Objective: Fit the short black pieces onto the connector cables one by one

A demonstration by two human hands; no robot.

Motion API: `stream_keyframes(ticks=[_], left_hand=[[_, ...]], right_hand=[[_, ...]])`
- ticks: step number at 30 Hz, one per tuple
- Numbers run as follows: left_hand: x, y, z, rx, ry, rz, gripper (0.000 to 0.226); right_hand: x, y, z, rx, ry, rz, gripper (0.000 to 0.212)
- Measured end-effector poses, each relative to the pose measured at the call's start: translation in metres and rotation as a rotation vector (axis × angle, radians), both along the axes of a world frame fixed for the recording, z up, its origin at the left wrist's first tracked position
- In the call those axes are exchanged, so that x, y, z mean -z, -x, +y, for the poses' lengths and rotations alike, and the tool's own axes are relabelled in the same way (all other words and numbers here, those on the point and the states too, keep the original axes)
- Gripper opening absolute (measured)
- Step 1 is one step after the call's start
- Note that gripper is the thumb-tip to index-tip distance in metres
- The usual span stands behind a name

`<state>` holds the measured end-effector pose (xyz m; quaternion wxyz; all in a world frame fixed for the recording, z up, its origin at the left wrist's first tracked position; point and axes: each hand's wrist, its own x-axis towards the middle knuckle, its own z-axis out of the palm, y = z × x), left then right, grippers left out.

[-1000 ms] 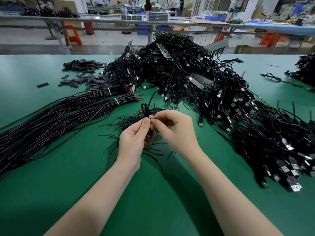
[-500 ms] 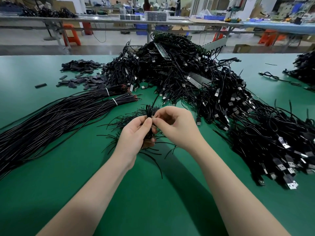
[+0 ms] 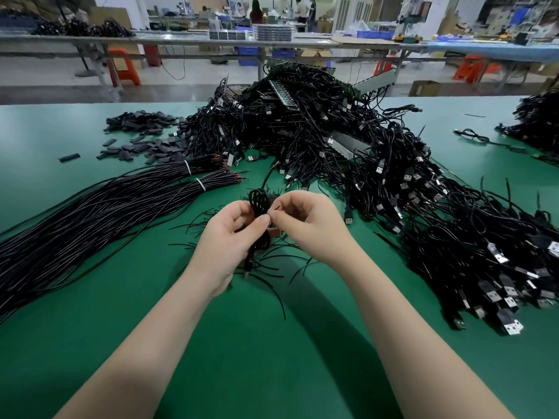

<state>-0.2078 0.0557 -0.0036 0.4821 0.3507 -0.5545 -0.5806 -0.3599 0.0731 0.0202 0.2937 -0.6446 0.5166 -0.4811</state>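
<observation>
Black coiled cable [image 3: 259, 204] gripped by left hand [image 3: 233, 237]; right hand [image 3: 305, 220] pinches it.

We find a factory assembly hall. The green work table [image 3: 90, 343] carries stock in bulk: a large heap of USB cables [image 3: 378, 176] across its far and right side, tied wire bundles [image 3: 106, 213] towards its left edge, and a pile of short black pieces [image 3: 142, 140] near its far left corner. Behind it stand long benches [image 3: 181, 40], orange stools [image 3: 124, 68], blue bins [image 3: 372, 34], and workers [image 3: 256, 13] at further stations.
</observation>
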Motion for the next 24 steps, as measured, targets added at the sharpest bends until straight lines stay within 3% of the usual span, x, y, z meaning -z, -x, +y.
stream_keyframes(ticks=[5,8,15,24], left_hand=[[-0.002,0.0,0.002,0.014,-0.074,0.095,0.014],[-0.004,-0.002,0.002,-0.003,-0.045,0.035,0.01],[-0.008,0.0,0.004,-0.1,0.016,0.007,0.029],[-0.007,-0.002,0.003,-0.078,-0.007,-0.047,0.018]], right_hand=[[-0.001,-0.001,-0.002,-0.02,-0.094,-0.101,0.009],[0.0,-0.001,-0.001,-0.04,-0.129,-0.193,0.009],[-0.001,-0.004,-0.001,0.03,-0.057,-0.13,0.01],[-0.008,0.007,0.001,-0.006,-0.075,-0.014,0.005]])
